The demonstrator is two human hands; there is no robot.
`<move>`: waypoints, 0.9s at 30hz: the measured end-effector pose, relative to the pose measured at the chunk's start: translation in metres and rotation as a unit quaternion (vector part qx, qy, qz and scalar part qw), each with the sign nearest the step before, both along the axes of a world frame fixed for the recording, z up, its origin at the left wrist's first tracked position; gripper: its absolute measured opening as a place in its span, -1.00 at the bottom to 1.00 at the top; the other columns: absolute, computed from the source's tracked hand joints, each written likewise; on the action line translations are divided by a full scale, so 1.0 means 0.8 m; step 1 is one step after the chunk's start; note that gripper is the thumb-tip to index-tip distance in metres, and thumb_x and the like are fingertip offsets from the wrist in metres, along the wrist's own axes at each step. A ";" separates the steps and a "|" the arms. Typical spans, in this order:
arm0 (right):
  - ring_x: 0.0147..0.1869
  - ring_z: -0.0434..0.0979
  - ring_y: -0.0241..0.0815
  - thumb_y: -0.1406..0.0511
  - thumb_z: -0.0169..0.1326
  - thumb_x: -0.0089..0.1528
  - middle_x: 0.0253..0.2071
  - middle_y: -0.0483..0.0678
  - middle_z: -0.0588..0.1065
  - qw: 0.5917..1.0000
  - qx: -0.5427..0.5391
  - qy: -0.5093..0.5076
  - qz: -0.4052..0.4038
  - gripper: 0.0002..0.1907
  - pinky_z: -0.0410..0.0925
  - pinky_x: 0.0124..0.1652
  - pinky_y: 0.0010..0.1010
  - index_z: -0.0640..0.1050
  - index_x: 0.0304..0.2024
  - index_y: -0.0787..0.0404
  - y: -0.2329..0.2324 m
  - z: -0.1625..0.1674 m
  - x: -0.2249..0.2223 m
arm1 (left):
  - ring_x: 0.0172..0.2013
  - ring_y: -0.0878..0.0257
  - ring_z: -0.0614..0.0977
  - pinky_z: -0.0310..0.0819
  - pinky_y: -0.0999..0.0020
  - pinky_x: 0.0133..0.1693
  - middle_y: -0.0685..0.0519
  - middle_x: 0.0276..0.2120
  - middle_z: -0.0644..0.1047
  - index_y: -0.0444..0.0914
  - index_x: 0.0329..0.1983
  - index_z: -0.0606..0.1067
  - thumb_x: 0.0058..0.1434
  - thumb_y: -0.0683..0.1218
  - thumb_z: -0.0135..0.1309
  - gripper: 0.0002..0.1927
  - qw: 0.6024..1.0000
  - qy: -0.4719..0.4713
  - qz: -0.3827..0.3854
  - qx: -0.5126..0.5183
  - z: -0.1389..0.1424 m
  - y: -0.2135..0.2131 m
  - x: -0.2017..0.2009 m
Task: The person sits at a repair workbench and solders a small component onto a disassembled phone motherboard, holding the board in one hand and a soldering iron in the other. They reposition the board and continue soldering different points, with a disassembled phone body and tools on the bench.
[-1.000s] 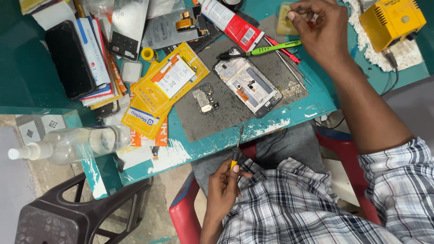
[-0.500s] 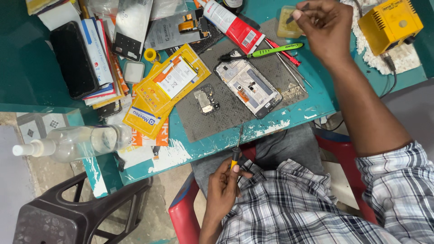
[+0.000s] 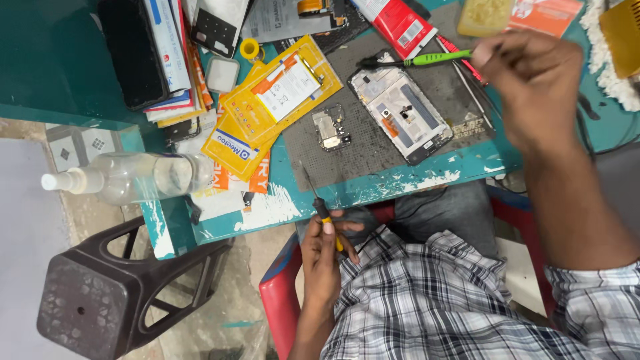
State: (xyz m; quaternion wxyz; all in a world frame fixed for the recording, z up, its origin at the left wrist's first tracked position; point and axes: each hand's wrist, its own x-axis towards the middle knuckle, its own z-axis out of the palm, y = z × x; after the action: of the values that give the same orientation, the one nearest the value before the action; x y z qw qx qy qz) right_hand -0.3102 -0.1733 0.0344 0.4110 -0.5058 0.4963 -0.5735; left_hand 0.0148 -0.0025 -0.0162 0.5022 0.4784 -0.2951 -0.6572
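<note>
My left hand [image 3: 323, 257] is shut on a small screwdriver [image 3: 321, 210] with a yellow and black handle, held near my lap; its thin tip points up over the table's front edge. My right hand [image 3: 533, 87] hovers blurred above the grey work mat [image 3: 373, 160], fingers pinched together by the end of a green-handled tool [image 3: 430, 60]; I cannot tell whether it holds anything. An opened phone [image 3: 400, 113] lies on the mat with its insides showing. A small loose metal board [image 3: 330, 128] lies to its left.
Yellow packets [image 3: 280, 90] and stacked phones and boxes [image 3: 157, 53] crowd the table's left. A red tube [image 3: 397, 23], a yellow sponge [image 3: 483, 17] and a yellow device [image 3: 623, 37] sit at the back. A clear bottle [image 3: 133, 177] lies at the table's corner above a dark stool [image 3: 120, 293].
My right hand has pulled back from the yellow sponge at the table's back towards the mat. My left hand has stayed near my lap with the screwdriver.
</note>
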 end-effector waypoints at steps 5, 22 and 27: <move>-0.17 0.56 -0.35 0.47 0.27 0.35 -0.20 0.00 0.60 0.992 -0.026 0.081 0.089 -0.94 0.37 -0.18 -0.54 0.63 -0.14 0.34 0.034 0.010 0.065 | -0.57 0.27 0.56 0.52 0.42 -0.46 -0.24 -0.16 0.64 -0.39 0.14 0.39 0.51 0.01 -0.17 -0.63 0.999 0.035 0.005 0.032 -0.001 -0.014 0.002; -0.12 0.65 -0.09 0.42 0.32 0.25 -0.19 0.01 0.64 0.905 -0.118 0.384 0.142 -0.85 0.46 -0.12 -0.30 0.67 -0.13 0.29 0.048 0.009 0.149 | -0.33 0.25 0.69 0.57 0.44 -0.24 -0.23 0.05 0.62 -0.33 0.16 0.33 0.57 -0.03 -0.27 -0.70 0.999 -0.011 -0.038 0.016 0.000 -0.025 0.030; -0.05 0.64 -0.09 0.43 0.27 0.29 -0.10 0.02 0.65 0.899 -0.090 0.405 0.142 -0.80 0.47 -0.09 -0.32 0.65 -0.03 0.27 0.046 -0.004 0.148 | -0.29 0.26 0.69 0.58 0.43 -0.20 -0.23 0.03 0.64 -0.34 0.16 0.32 0.57 0.00 -0.26 -0.67 0.999 -0.004 -0.045 0.030 -0.003 -0.028 0.035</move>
State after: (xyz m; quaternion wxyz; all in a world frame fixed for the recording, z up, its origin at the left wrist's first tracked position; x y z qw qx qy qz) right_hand -0.1918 -0.1367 0.0315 0.2043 -0.7943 0.4893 -0.2966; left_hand 0.0430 -0.0252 -0.0183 0.4562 0.4825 -0.2983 -0.6856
